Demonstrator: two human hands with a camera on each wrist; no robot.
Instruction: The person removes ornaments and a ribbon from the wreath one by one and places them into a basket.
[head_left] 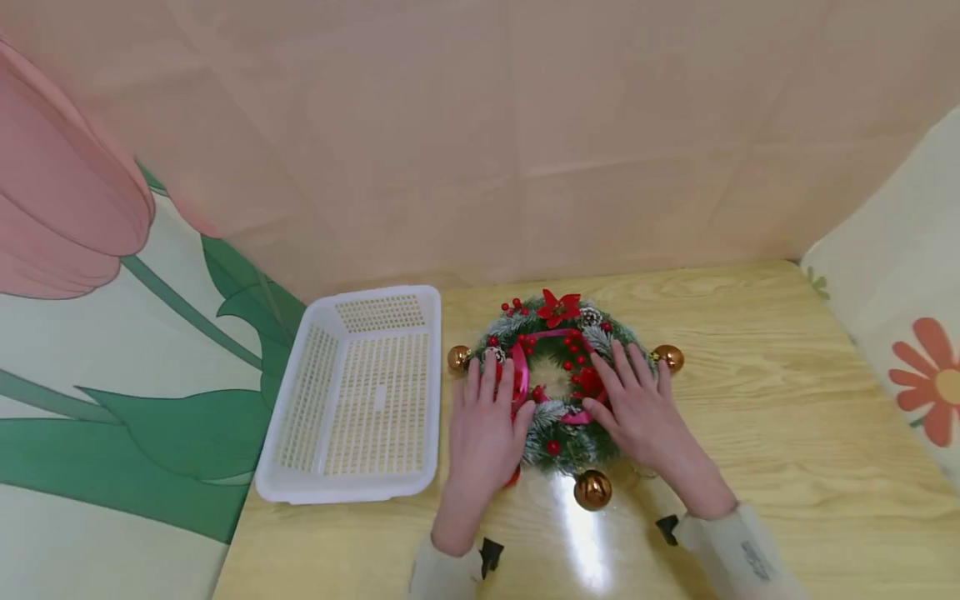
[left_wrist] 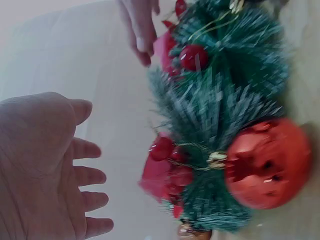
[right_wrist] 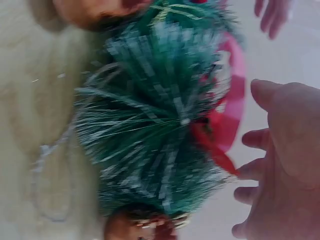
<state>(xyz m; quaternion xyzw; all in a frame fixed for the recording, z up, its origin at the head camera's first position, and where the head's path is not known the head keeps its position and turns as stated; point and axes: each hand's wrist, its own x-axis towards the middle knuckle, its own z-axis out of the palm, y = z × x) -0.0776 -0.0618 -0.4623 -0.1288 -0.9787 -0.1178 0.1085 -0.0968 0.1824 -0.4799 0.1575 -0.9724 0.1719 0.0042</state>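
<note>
A green Christmas wreath (head_left: 585, 450) with frosted tips lies on the table, decorated with red berries, pinecones, a red poinsettia (head_left: 558, 308) and pink ribbon (head_left: 522, 372). My left hand (head_left: 487, 437) is over its left side, fingers straight and pointing forward. Over the right side, my right hand (head_left: 645, 417) has its fingers spread. Both palms face down, and the wrist views show a gap between each hand and the greenery. Copper baubles (head_left: 592, 490) hang at the wreath's rim, and a shiny red bauble (left_wrist: 270, 162) shows in the left wrist view.
To the left of the wreath stands a white plastic basket (head_left: 348, 487) with slotted walls. A thin cord loop (right_wrist: 37, 175) lies on the wooden table (head_left: 810, 433) beside the wreath. A beige wall covering (head_left: 517, 167) rises behind the table's back edge.
</note>
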